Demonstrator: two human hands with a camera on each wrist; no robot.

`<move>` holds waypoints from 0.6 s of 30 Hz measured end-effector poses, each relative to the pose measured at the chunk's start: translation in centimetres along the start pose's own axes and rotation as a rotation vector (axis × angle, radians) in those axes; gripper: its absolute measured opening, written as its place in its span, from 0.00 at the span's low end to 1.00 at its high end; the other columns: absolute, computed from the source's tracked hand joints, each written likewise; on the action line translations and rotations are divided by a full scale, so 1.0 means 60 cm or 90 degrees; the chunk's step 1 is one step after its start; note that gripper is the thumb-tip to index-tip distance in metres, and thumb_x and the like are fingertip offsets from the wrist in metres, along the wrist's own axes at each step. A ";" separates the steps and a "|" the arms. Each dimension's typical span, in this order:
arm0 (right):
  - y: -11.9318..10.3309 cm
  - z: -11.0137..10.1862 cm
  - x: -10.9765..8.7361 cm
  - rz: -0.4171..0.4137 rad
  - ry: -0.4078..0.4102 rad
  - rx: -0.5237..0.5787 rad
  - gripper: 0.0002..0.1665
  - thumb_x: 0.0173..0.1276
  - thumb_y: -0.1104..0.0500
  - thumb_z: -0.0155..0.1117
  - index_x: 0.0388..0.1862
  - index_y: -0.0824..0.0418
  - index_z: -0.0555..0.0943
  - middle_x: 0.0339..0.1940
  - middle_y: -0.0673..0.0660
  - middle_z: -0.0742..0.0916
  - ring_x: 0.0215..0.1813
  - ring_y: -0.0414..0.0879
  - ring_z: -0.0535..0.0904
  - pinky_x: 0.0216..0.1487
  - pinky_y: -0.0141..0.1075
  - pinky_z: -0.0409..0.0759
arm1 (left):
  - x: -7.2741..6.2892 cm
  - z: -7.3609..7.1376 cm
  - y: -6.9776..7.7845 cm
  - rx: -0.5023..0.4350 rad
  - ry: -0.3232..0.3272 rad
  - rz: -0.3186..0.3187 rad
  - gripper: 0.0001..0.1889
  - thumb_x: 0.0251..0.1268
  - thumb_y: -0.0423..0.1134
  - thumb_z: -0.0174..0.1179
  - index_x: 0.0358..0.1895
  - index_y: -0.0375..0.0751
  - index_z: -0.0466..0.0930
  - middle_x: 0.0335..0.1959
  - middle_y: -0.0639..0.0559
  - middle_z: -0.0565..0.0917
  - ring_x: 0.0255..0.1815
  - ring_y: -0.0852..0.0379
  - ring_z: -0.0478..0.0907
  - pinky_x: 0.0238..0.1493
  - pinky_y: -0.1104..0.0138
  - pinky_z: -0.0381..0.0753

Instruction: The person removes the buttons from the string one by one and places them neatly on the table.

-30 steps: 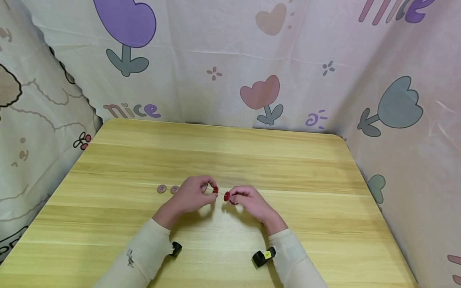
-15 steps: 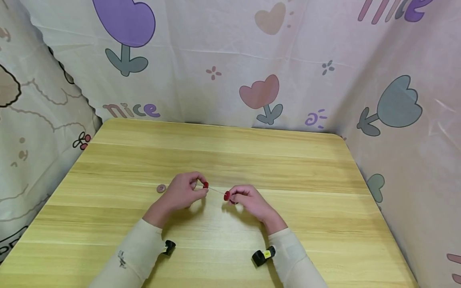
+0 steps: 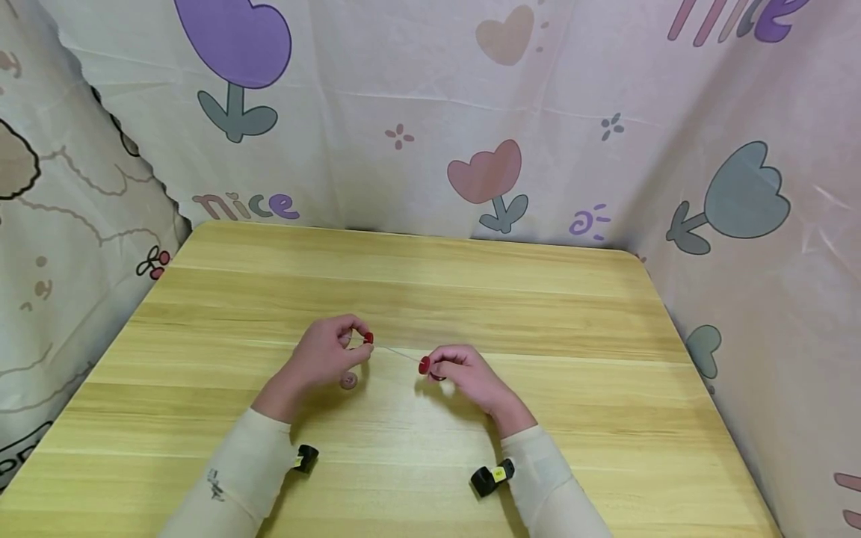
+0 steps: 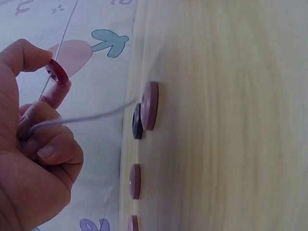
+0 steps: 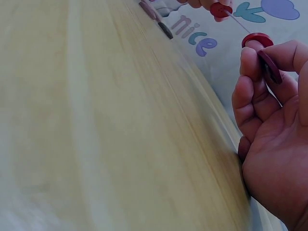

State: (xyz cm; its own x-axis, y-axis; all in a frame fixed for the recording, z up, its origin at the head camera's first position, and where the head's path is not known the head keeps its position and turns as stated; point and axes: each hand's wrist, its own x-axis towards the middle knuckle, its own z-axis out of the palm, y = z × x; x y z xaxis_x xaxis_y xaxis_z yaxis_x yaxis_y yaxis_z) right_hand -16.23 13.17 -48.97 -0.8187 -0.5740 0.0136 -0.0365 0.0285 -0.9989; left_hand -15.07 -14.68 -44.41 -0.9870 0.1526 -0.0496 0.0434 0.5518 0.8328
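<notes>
In the head view my left hand (image 3: 326, 350) pinches a red button (image 3: 368, 338) between fingertips and thumb. A thin pale thread (image 3: 398, 353) runs through it and across to my right hand (image 3: 467, 377). That hand holds a second red button (image 5: 258, 38) on the thread, with a darker red button (image 5: 270, 66) between its fingers. Below the left hand a pinkish-brown button (image 3: 348, 380) lies on the table. A loose, blurred tail of thread (image 4: 89, 118) leaves the left hand's curled lower fingers in the left wrist view.
More buttons lie on the wooden table (image 3: 551, 321): a dark one (image 4: 137, 122) behind a pinkish-brown one (image 4: 151, 106), and other pinkish-brown ones (image 4: 135, 181) in a row. A patterned cloth (image 3: 377, 179) hangs behind the table.
My left hand has moved left and slightly away with its red button, so more thread shows between the hands. It now covers buttons seen earlier at left. My right hand stays nearly still.
</notes>
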 end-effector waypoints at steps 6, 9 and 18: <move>0.002 0.000 0.001 -0.002 0.006 0.001 0.10 0.69 0.70 0.54 0.41 0.74 0.83 0.38 0.72 0.84 0.42 0.54 0.78 0.47 0.38 0.76 | -0.001 -0.014 -0.008 0.019 0.025 0.040 0.08 0.60 0.39 0.67 0.41 0.45 0.82 0.16 0.56 0.58 0.17 0.57 0.55 0.20 0.66 0.57; 0.003 -0.001 0.002 -0.006 0.008 0.001 0.10 0.69 0.70 0.54 0.40 0.73 0.83 0.39 0.71 0.84 0.42 0.51 0.78 0.48 0.38 0.76 | -0.001 -0.020 -0.009 0.015 0.029 0.030 0.07 0.61 0.39 0.67 0.41 0.47 0.82 0.16 0.56 0.57 0.17 0.57 0.55 0.20 0.66 0.57; 0.006 -0.002 0.004 -0.005 0.008 0.002 0.10 0.69 0.70 0.54 0.39 0.72 0.83 0.38 0.71 0.83 0.41 0.48 0.78 0.47 0.37 0.76 | -0.001 -0.037 -0.018 0.032 0.058 0.028 0.06 0.62 0.40 0.66 0.40 0.46 0.82 0.16 0.55 0.58 0.17 0.57 0.57 0.22 0.64 0.61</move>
State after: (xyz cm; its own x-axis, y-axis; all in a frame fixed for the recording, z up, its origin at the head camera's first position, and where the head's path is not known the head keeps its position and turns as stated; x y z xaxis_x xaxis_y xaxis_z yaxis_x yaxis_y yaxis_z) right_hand -16.49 13.12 -49.33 -0.8256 -0.5638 0.0223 -0.0410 0.0206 -0.9989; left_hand -15.39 -17.11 -44.10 -0.9939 0.1033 0.0383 0.0920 0.5869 0.8044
